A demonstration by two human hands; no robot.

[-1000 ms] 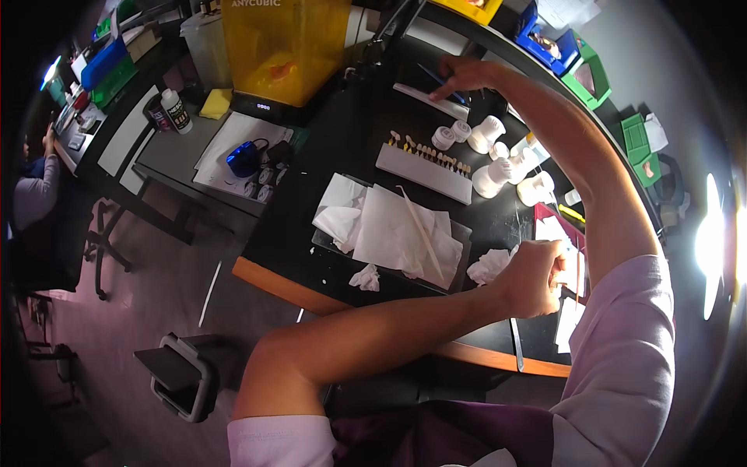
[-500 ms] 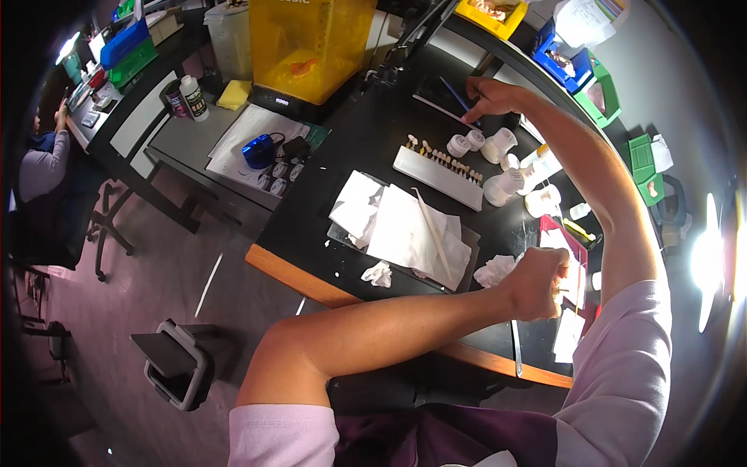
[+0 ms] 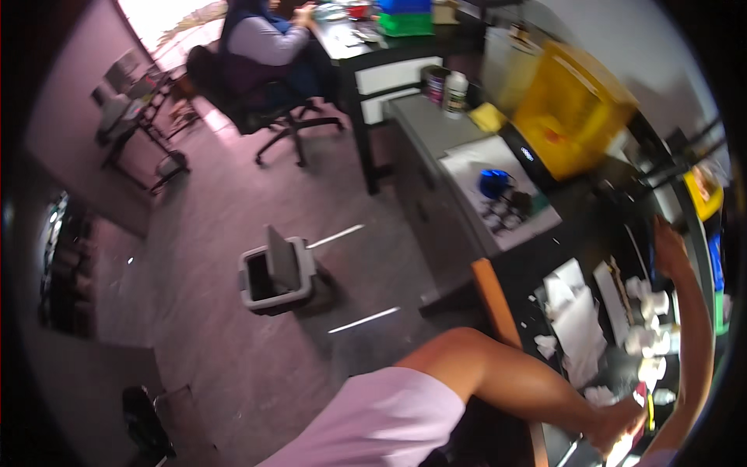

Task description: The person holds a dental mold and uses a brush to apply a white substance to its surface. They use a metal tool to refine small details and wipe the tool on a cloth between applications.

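My right hand (image 3: 671, 247) reaches to the far part of the black workbench (image 3: 517, 278), its fingers closed at a thin dark-blue thing (image 3: 652, 245) too blurred to name. Close to the front edge, my left hand (image 3: 618, 424) is curled shut beside a red case (image 3: 640, 395); what it holds is hidden. White jars (image 3: 642, 340) stand in a group between the two hands. Left of them lies a white strip (image 3: 612, 300) bearing a row of small tooth-shaped samples, then white paper sheets (image 3: 574, 323) with a crumpled tissue (image 3: 546, 345) near them.
A yellow-covered machine (image 3: 576, 109) stands at the back. On the grey side table, a blue rounded device (image 3: 495, 184) rests on papers near a white bottle (image 3: 455, 95). A lidded bin (image 3: 278, 274) is on the floor. Another person (image 3: 268, 39) sits at a far desk.
The view has swung left, so the bench and both hands now appear at the lower right, blurred. My right hand remains at the thin blue thing; my left hand remains curled near the red case.
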